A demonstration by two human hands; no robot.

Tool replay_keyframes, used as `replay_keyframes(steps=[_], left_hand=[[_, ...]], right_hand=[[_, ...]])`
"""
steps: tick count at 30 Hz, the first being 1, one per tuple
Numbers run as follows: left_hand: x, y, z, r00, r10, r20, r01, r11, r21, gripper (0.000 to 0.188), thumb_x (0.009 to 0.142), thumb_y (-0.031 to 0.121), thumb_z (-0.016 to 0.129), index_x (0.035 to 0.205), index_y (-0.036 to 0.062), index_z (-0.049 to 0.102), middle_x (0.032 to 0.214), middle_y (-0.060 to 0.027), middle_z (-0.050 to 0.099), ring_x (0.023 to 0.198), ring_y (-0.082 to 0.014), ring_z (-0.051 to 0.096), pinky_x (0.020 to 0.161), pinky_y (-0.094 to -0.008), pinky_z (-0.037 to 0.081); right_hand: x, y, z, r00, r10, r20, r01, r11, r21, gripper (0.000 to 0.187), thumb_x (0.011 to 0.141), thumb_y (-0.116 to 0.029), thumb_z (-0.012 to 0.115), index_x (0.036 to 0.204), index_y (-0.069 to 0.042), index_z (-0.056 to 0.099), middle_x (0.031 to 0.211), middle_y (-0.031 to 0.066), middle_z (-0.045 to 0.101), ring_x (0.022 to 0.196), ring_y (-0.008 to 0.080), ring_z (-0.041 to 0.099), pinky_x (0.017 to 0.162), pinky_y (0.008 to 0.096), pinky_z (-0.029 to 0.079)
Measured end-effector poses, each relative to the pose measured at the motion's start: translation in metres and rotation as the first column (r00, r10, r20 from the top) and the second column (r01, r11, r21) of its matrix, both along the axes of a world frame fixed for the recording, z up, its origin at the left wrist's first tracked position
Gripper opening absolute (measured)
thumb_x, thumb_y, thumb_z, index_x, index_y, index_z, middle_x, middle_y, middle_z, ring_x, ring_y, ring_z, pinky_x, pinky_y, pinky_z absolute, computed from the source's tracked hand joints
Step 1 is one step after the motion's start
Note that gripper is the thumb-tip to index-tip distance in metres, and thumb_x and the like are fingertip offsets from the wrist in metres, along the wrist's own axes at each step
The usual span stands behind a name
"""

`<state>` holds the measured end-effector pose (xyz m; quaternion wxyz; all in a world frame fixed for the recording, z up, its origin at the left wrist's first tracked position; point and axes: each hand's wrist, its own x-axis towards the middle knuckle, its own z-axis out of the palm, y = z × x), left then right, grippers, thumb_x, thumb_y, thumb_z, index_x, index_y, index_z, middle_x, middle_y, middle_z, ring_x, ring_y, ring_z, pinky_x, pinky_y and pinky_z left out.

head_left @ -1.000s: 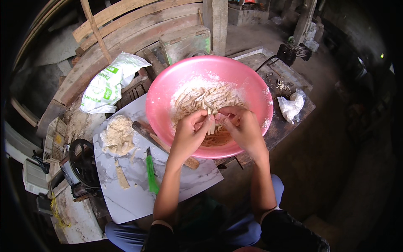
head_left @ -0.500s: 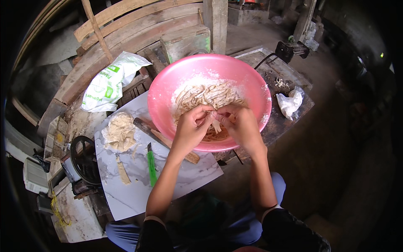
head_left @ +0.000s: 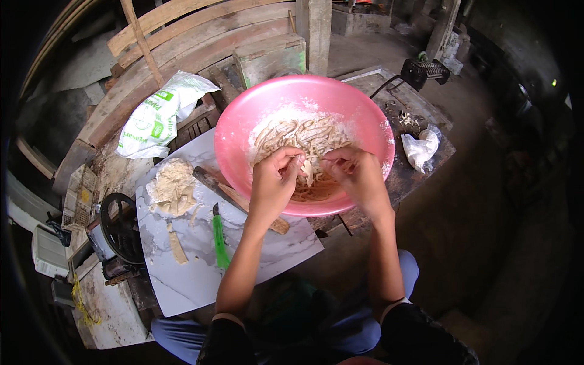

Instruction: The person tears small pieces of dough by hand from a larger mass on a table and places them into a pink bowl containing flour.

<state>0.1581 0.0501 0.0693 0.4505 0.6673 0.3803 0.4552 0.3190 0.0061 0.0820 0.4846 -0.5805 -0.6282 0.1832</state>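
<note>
Both my hands are over the front part of a pink basin (head_left: pixel 240 112) dusted with white flour. Inside the basin lies a heap of floured dough strips (head_left: pixel 313 135). My left hand (head_left: pixel 275 176) is closed in a pinch, with a short pale dough strip (head_left: pixel 309 171) at its fingertips. A small gap to the right, my right hand (head_left: pixel 359 175) is also closed, thumb against the fingers; whatever it may hold is too small or hidden to make out. The lower part of the heap is partly covered by my hands.
Left of the basin, a marbled board (head_left: pixel 182 286) carries a dough lump (head_left: pixel 173 187), a flat dough strip (head_left: pixel 177 244), a green-handled cutter (head_left: pixel 219 237) and a wooden stick (head_left: pixel 277 225). A hand wheel (head_left: pixel 118 228), a white-green bag (head_left: pixel 161 115) and a plastic bag (head_left: pixel 421 148) stand around.
My hands have moved apart, the right one shifting to the right. Their fingertips, together before, now have a gap between them, and the dough strip stays by my left fingers.
</note>
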Motion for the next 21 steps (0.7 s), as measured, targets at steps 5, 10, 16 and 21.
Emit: replay_keyframes(steps=[5,10,16,21], left_hand=[[-0.002,0.001,-0.003,0.999,-0.026,-0.028,0.027,0.999,0.036,0.015,0.089,0.005,0.053,0.097,-0.0063,0.058,0.082,-0.0098,0.065,0.070,-0.0111,0.060,0.064,-0.0220,0.046],[-0.002,0.000,-0.004,0.998,-0.023,-0.055,0.023,1.000,0.013,0.014,0.089,0.004,0.052,0.097,-0.0058,0.058,0.082,-0.0101,0.065,0.070,-0.0104,0.059,0.064,-0.0217,0.046],[-0.001,-0.004,0.001,1.000,0.022,0.015,-0.023,0.999,0.029,0.015,0.090,0.006,0.053,0.098,-0.0047,0.057,0.079,-0.0084,0.064,0.068,-0.0114,0.061,0.064,-0.0223,0.045],[-0.004,-0.006,0.004,0.998,0.065,0.001,-0.065,0.997,0.036,0.015,0.090,0.008,0.053,0.098,-0.0034,0.057,0.081,-0.0081,0.063,0.067,-0.0114,0.062,0.065,-0.0221,0.044]], right_hand=[[-0.016,0.003,0.000,0.999,0.040,0.019,-0.038,0.997,-0.070,0.016,0.074,-0.011,0.069,0.087,-0.003,0.067,0.082,0.0140,0.065,0.069,0.0273,0.063,0.064,0.0344,0.049],[-0.016,0.006,0.000,0.996,0.056,0.064,-0.052,0.997,-0.062,0.015,0.071,-0.009,0.067,0.085,-0.003,0.067,0.082,0.0145,0.065,0.070,0.0278,0.063,0.065,0.0343,0.048],[-0.010,0.005,-0.003,1.000,0.016,0.025,-0.015,0.999,-0.029,0.018,0.070,-0.009,0.065,0.084,0.001,0.064,0.076,0.0158,0.064,0.067,0.0272,0.062,0.063,0.0344,0.048],[0.011,0.006,-0.005,0.989,-0.075,-0.127,0.078,0.997,0.016,0.017,0.072,-0.008,0.063,0.085,0.004,0.063,0.072,0.0130,0.064,0.060,0.0187,0.060,0.058,0.0298,0.047]])
